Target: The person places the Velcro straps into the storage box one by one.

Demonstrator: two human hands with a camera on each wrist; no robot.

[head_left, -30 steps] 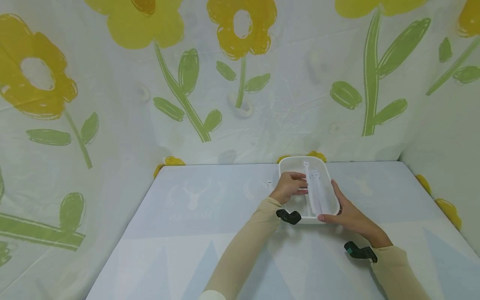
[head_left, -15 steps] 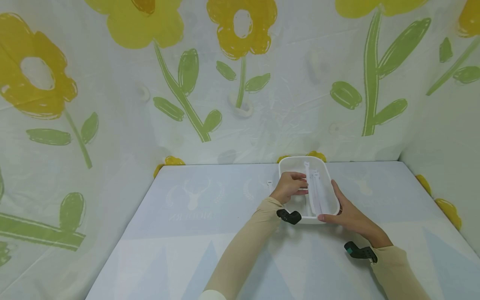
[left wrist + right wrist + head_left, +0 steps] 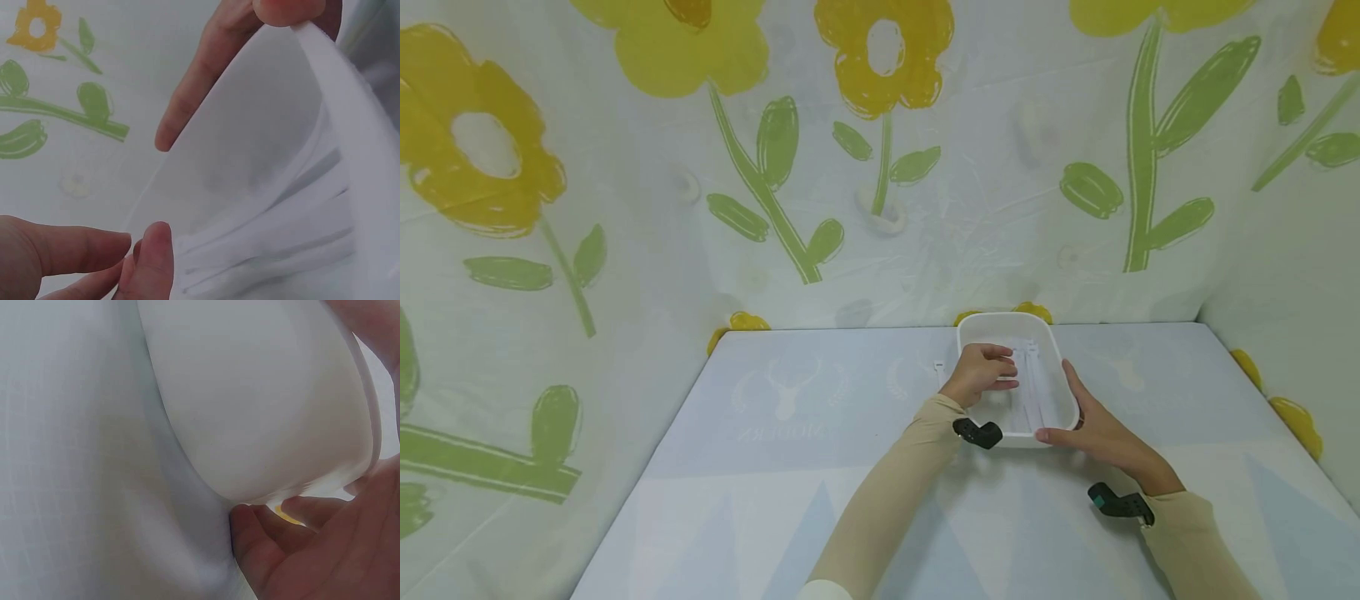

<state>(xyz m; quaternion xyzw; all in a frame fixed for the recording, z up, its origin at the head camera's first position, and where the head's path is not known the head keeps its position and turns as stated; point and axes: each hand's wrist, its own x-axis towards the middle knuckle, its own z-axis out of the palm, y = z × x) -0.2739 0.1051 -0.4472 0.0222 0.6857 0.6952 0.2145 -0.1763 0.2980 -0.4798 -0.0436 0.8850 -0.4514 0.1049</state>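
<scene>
A white rectangular box (image 3: 1060, 400) with rounded corners stands near the table's far edge. Inside lie several long, thin white strips (image 3: 1033, 387), each with a small wider end; their exact kind is unclear. My left hand (image 3: 981, 372) hovers over the box's left side, its loosely bent fingers holding nothing. In the left wrist view its fingertips (image 3: 156, 244) are near the far ends of the strips. My right hand (image 3: 1105, 429) grips the box's near right corner, thumb on the rim. The right wrist view shows its fingers (image 3: 250, 534) beneath the box's outer wall (image 3: 250, 412).
Another white strip (image 3: 939, 369) lies on the table left of the box, partly hidden behind my left hand. The pale patterned table (image 3: 760, 517) stretches left and toward me. A flower-printed curtain (image 3: 970, 208) hangs right behind the box.
The strip that stood raised by my left fingers has been let go and has dropped among the others in the box. Both hands have hardly moved.
</scene>
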